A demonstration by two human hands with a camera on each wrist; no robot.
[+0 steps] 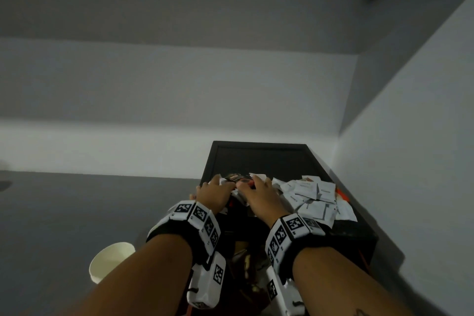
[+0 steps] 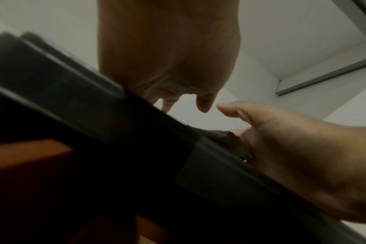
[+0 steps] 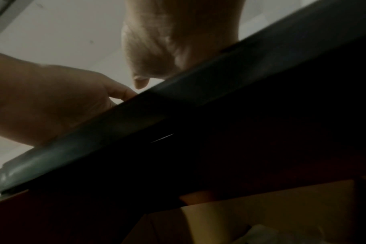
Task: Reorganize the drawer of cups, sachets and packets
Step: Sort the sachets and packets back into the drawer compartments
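Two hands (image 1: 215, 192) (image 1: 261, 195); one cup (image 1: 110, 261)

Matt black tray (image 1: 209, 161), glossy paper-like white sachets (image 1: 311, 195), smooth cream paper cup (image 1: 107, 261)

It looks like an office pantry or a hotel room's tea corner, though I can't say which: plain pale walls (image 1: 179, 79) meet at a bare corner, a black tray (image 1: 259, 159) holds a heap of small white sachets (image 1: 313, 197) (single-serve, by the look), and a white paper cup (image 1: 110, 261) stands on the grey tabletop (image 1: 77, 213).
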